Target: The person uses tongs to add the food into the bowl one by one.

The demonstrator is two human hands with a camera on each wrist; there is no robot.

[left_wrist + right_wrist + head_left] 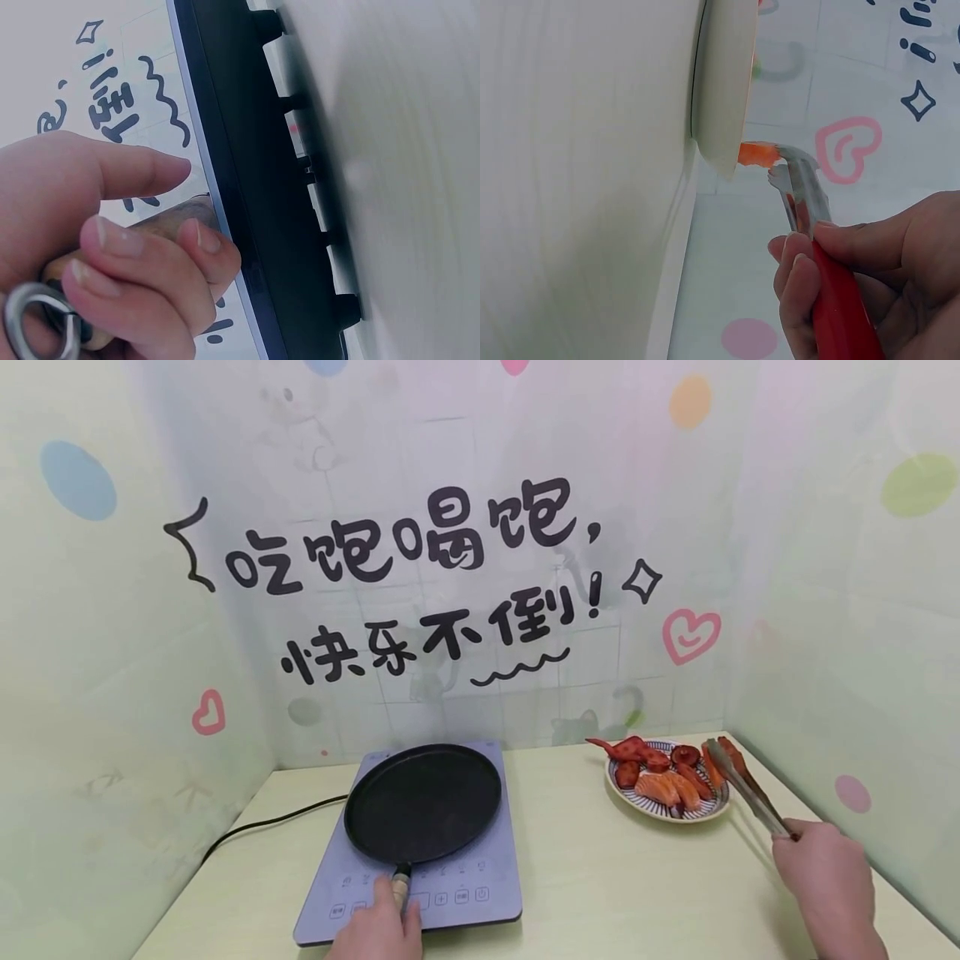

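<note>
My left hand [380, 928] grips the wooden handle [401, 888] of a round black frying pan [423, 806]. In the left wrist view that hand [142, 255] has its fingers curled round the handle, which ends in a metal ring [26, 296]. My right hand [828, 868] holds metal tongs [753, 797], whose red grip [840, 307] shows in the right wrist view. The tongs' tips are over the right side of a striped plate [636, 808], right at an orange piece of food [758, 154]. Orange salmon-like slices [667, 790] and several red-brown pieces [628, 748] lie on the plate.
Beneath the pan is a flat induction cooker [483, 860] with touch keys along its front. Its black cord [281, 817] runs off to the left. The pale table [570, 860] meets printed wall sheets [465, 710] at the back and sides.
</note>
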